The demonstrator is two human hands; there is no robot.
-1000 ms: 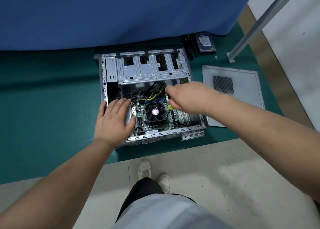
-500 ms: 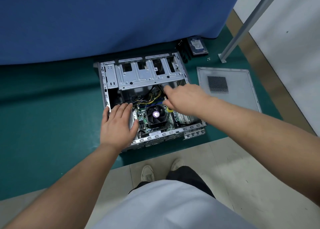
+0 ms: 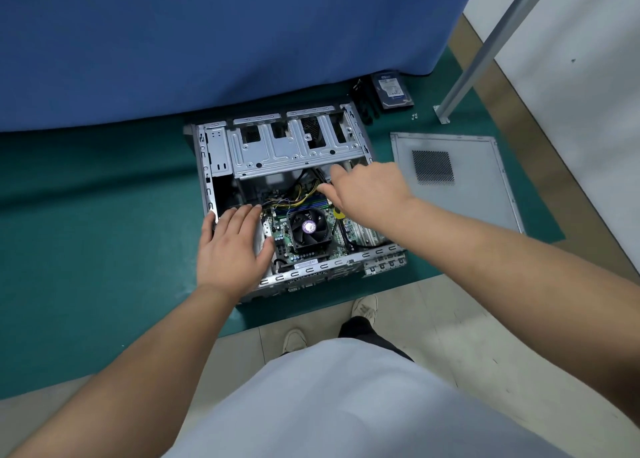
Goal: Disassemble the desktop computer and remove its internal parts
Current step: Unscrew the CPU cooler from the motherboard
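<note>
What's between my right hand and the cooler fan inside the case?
Nothing visible. The right hand hovers just up-right of the cooler fan, whose top is uncovered; yellow cables lie behind the fan, not across it.

The grey desktop computer case (image 3: pixel 277 152) lay open on its side on the green mat. Its motherboard (image 3: pixel 282 241) and black CPU fan (image 3: pixel 307 228) sat exposed inside.

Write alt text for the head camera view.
A person leans over an open computer case on a green mat: left hand flat beside the CPU fan, right hand reaching among the cables. The removed side panel and hard drive lie nearby.
</note>
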